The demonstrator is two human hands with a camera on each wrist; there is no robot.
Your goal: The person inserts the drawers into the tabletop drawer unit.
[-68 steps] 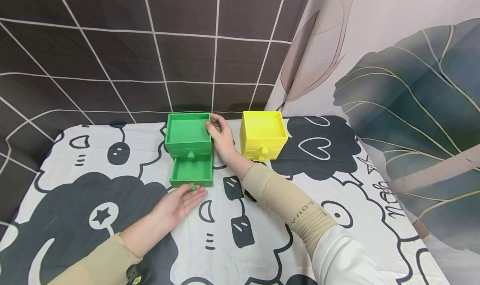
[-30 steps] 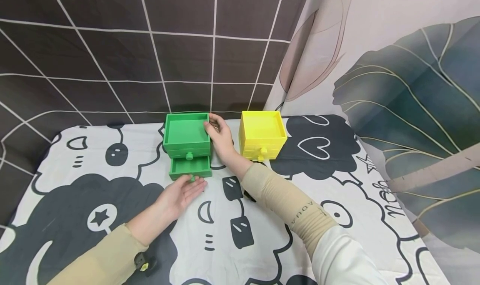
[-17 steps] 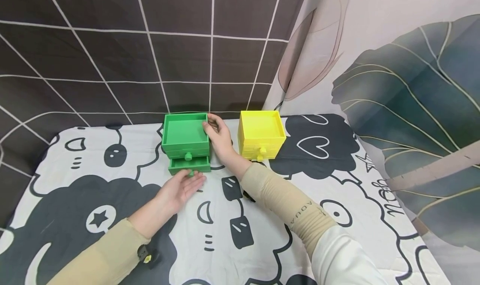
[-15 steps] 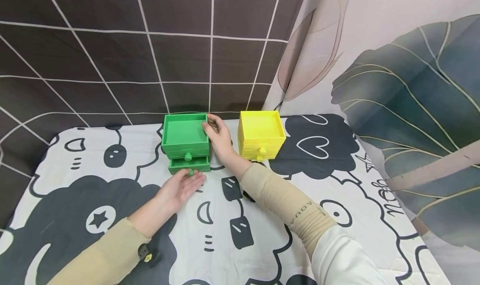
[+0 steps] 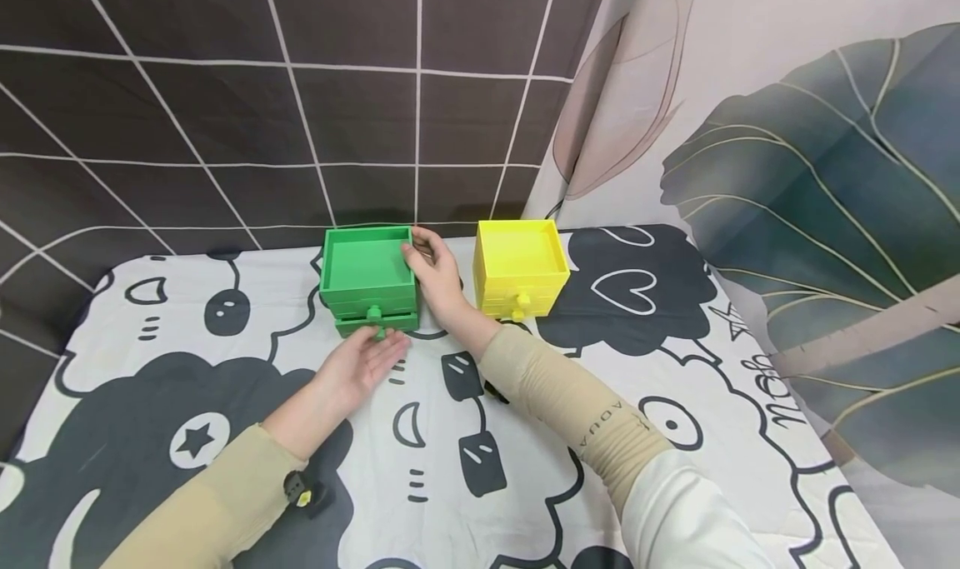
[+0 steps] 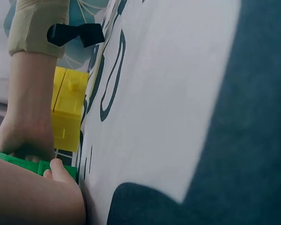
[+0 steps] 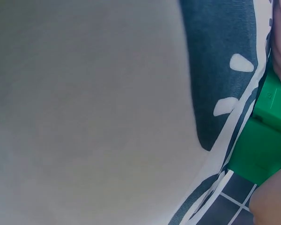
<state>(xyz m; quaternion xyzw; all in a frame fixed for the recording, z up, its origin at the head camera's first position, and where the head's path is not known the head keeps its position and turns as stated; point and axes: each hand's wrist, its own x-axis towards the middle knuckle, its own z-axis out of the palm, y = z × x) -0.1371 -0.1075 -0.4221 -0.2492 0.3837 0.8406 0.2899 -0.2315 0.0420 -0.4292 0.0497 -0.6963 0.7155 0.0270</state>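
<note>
A small green drawer box (image 5: 367, 261) with a shallow open tray top stands near the back edge of the bed. Its lower drawer (image 5: 352, 327) sticks out slightly. My left hand (image 5: 352, 373), palm up, holds that drawer's round knob (image 5: 380, 334) between thumb and fingers. At the box's right side my right hand (image 5: 438, 277) grips the wall, thumb over the top rim, the other fingers partly hidden behind. In the left wrist view my left thumb (image 6: 60, 171) lies against the green front. The right wrist view catches the green side wall (image 7: 260, 150) near my right hand (image 7: 274, 199).
To the right stands a matching yellow drawer box (image 5: 521, 261) with its drawers in. A white and dark-grey patterned sheet (image 5: 540, 436) covers the surface. Behind rises a dark grid-patterned cloth (image 5: 367, 119); a leaf-printed curtain (image 5: 810, 177) hangs at the right.
The green lower drawer has slid inward, from well pulled out to nearly in, and my left hand has moved forward with it. My right hand has kept its hold on the box.
</note>
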